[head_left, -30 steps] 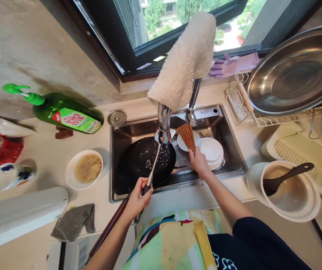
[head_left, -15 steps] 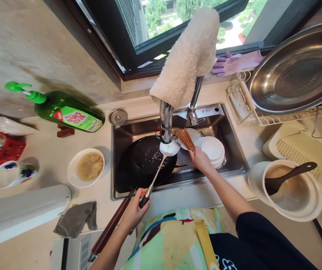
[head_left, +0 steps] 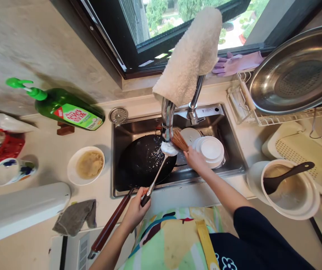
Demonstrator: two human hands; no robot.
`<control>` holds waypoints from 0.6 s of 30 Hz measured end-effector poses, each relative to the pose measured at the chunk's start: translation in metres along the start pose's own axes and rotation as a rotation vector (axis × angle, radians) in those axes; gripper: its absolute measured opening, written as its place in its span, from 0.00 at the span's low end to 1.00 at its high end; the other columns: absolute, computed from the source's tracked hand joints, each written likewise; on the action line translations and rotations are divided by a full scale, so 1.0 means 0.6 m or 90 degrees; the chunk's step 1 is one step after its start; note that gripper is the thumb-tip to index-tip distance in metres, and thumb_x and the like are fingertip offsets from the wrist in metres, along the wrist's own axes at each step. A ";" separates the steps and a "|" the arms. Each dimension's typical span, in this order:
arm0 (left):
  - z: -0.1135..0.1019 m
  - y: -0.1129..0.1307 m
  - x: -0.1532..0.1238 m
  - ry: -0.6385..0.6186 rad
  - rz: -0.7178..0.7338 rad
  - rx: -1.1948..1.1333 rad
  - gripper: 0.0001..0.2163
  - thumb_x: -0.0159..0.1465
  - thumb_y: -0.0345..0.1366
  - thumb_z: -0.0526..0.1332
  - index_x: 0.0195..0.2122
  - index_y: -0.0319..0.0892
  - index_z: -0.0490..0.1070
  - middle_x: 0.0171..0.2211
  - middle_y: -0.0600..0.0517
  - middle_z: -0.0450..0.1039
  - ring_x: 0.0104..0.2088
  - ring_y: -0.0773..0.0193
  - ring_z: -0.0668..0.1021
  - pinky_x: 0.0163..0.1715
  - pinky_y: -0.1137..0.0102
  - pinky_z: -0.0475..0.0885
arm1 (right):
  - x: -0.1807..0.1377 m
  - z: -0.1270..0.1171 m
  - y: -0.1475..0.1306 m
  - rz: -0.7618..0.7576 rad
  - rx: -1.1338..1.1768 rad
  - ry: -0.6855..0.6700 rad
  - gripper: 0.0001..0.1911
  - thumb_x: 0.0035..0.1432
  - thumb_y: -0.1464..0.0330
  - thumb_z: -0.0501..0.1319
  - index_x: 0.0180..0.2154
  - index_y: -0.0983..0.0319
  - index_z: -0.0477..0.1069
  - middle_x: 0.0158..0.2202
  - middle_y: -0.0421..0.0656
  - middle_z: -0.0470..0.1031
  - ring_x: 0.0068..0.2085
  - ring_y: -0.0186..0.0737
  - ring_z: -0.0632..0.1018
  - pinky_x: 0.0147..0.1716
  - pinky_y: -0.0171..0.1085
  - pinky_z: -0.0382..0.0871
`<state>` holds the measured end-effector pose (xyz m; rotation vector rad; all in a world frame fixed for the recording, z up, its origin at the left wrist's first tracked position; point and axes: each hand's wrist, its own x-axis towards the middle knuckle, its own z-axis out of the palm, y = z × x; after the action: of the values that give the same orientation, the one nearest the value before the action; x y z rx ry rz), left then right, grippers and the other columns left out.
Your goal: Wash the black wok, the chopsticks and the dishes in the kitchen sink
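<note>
My left hand [head_left: 136,207] grips the black handle end of a long metal spatula [head_left: 157,173]. Its wet, glaring head lies under the tap spout [head_left: 166,132], over the wok, so its exact shape is hard to make out. In my right hand [head_left: 195,159] is a bamboo brush [head_left: 180,140], its bristles beside the spatula's head. A black wok [head_left: 138,163] with water drops fills the left of the sink [head_left: 234,173]; its reddish-brown handle [head_left: 111,223] sticks out over the front edge. White dishes [head_left: 211,148] are stacked at the right.
A cloth [head_left: 190,56] drapes over the tap. On the left are a green soap bottle [head_left: 68,108], a bowl of food [head_left: 85,165] and a grey rag [head_left: 76,216]. On the right stand a white pot [head_left: 255,187] with a dark spoon and a rack [head_left: 281,118] bearing a large metal pan.
My right hand has moved slightly left, bringing the brush's bristles against or close to the spatula's head. My left hand and the spatula have hardly moved.
</note>
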<state>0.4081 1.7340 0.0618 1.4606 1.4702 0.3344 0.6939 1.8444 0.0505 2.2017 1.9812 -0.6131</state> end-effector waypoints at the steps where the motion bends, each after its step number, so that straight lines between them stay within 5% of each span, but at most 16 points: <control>1: 0.000 0.002 0.000 -0.009 -0.014 -0.037 0.10 0.60 0.39 0.56 0.41 0.43 0.62 0.34 0.52 0.68 0.34 0.64 0.73 0.35 0.71 0.68 | 0.008 0.000 0.013 0.031 0.014 0.003 0.17 0.66 0.59 0.44 0.45 0.64 0.59 0.37 0.50 0.76 0.37 0.46 0.78 0.31 0.36 0.64; 5: -0.001 0.021 0.012 -0.078 -0.098 -0.312 0.13 0.59 0.44 0.58 0.41 0.44 0.61 0.36 0.54 0.67 0.22 0.73 0.69 0.20 0.76 0.63 | 0.020 -0.006 0.059 0.088 0.083 0.047 0.17 0.66 0.59 0.44 0.45 0.65 0.59 0.35 0.51 0.76 0.36 0.46 0.78 0.30 0.35 0.60; 11: -0.004 0.042 0.040 -0.182 -0.263 -0.739 0.16 0.59 0.40 0.61 0.47 0.42 0.65 0.32 0.55 0.63 0.20 0.78 0.65 0.15 0.82 0.60 | -0.010 -0.009 0.065 0.071 0.146 0.057 0.16 0.66 0.59 0.45 0.44 0.64 0.60 0.34 0.49 0.76 0.33 0.43 0.77 0.27 0.34 0.54; 18: -0.008 0.038 0.043 -0.343 -0.358 -0.917 0.10 0.61 0.39 0.59 0.40 0.38 0.68 0.22 0.61 0.50 0.12 0.84 0.46 0.07 0.87 0.44 | 0.001 -0.016 0.045 0.021 0.094 0.028 0.18 0.66 0.57 0.43 0.46 0.64 0.59 0.35 0.49 0.76 0.35 0.46 0.77 0.29 0.35 0.59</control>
<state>0.4238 1.7640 0.0699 -0.0550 0.7385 0.4424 0.7221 1.8448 0.0544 2.3473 1.9749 -0.7360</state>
